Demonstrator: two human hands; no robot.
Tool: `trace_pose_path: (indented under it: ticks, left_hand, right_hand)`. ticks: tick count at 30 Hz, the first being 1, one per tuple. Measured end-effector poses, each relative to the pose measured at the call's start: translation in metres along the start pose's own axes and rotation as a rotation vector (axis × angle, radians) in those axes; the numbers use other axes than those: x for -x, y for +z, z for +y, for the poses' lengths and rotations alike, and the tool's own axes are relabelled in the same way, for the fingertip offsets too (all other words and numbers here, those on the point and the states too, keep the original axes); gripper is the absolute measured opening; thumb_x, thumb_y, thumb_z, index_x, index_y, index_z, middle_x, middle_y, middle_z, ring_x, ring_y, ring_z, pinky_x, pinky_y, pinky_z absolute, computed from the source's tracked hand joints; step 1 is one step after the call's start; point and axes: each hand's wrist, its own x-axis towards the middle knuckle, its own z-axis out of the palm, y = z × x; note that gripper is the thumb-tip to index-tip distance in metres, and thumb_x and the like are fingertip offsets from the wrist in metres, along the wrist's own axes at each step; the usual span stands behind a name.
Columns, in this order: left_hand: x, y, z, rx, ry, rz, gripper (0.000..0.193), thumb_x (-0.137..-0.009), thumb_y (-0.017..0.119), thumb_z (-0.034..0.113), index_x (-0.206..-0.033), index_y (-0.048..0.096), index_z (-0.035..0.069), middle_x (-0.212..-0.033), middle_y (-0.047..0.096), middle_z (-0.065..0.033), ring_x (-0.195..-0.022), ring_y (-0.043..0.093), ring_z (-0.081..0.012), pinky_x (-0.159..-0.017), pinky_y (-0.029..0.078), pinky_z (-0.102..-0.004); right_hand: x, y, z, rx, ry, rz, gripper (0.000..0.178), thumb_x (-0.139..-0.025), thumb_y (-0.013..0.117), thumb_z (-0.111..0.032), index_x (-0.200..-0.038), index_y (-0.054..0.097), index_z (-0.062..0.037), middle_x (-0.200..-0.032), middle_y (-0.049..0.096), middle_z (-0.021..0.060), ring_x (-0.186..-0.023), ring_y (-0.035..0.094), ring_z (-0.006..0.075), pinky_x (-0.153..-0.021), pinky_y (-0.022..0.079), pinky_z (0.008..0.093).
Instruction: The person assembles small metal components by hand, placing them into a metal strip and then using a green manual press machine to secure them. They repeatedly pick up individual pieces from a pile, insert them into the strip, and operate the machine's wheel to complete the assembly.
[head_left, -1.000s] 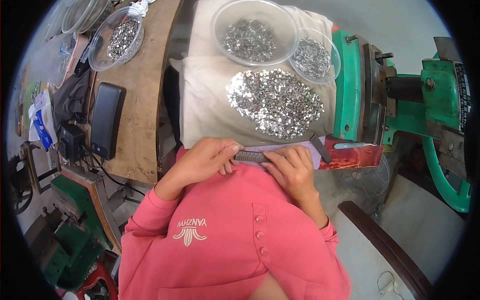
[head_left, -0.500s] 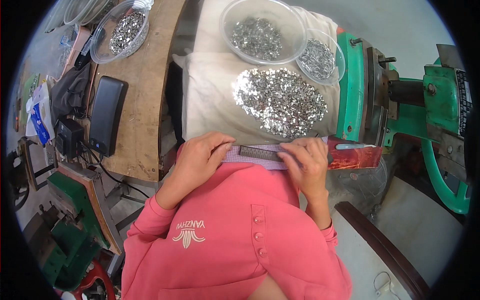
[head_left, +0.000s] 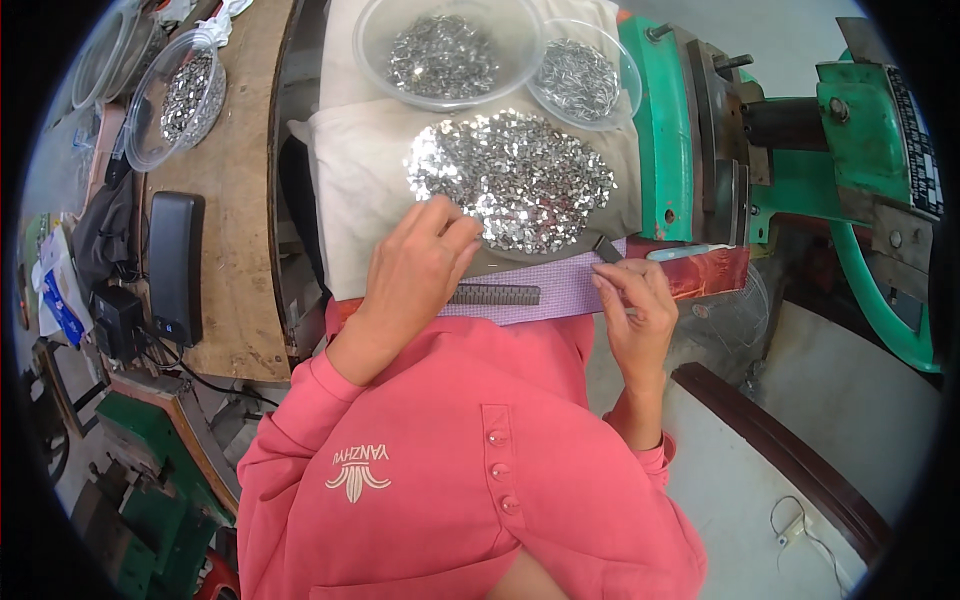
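Note:
A heap of small shiny metal pieces (head_left: 515, 180) lies on a pale cloth (head_left: 350, 190). My left hand (head_left: 415, 265) is closed, fingertips at the heap's near left edge; whatever they grip is hidden. On the purple checked cloth (head_left: 570, 285) in front of me lies a dark notched strip (head_left: 495, 295), its left end close to my left hand. My right hand (head_left: 642, 300) is at the right side of this cloth, thumb and fingers curled toward each other. Just beyond its fingertips is a small dark block (head_left: 607, 248). I cannot make out anything in that pinch.
Behind the heap stand a large clear tub (head_left: 450, 95) and a smaller round dish (head_left: 630, 95) of metal bits. A green machine (head_left: 665, 150) borders the right, with a pale-blue-handled tool (head_left: 680, 253) nearby. The wooden table (head_left: 235, 230) at left bears a black power bank (head_left: 177, 265) and another tub (head_left: 150, 140).
My left hand has moved forward from the near cloth to the heap. My right hand has moved away from the notched strip, to the right. The view has shifted, too.

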Motion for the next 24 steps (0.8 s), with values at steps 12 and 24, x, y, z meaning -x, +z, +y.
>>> trace_pose_path:
  ticks: [12,24]
  left_hand:
    - [0.009,-0.002,-0.006,0.055,0.018,0.030,0.015,-0.078,0.075,0.005,-0.088,0.065,0.004,-0.089,0.059,-0.0088,-0.083,0.060,-0.0291,-0.070,0.049,-0.0381]
    - [0.050,-0.010,-0.016,0.107,0.068,-0.020,0.030,-0.069,0.084,0.013,-0.092,0.068,0.003,-0.094,0.059,-0.0111,-0.085,0.058,-0.0301,-0.071,0.048,-0.0383]
  right_hand:
    - [0.021,0.019,-0.012,-0.063,-0.029,-0.186,0.016,-0.076,0.079,-0.006,-0.091,0.075,-0.0073,-0.085,0.062,0.0044,-0.082,0.059,0.0233,-0.075,0.044,0.0360]
    - [0.020,0.019,-0.015,0.158,-0.241,-0.187,0.023,-0.075,0.074,-0.005,-0.097,0.073,-0.0091,-0.085,0.060,0.0017,-0.078,0.058,0.0213,-0.072,0.043,0.0355]
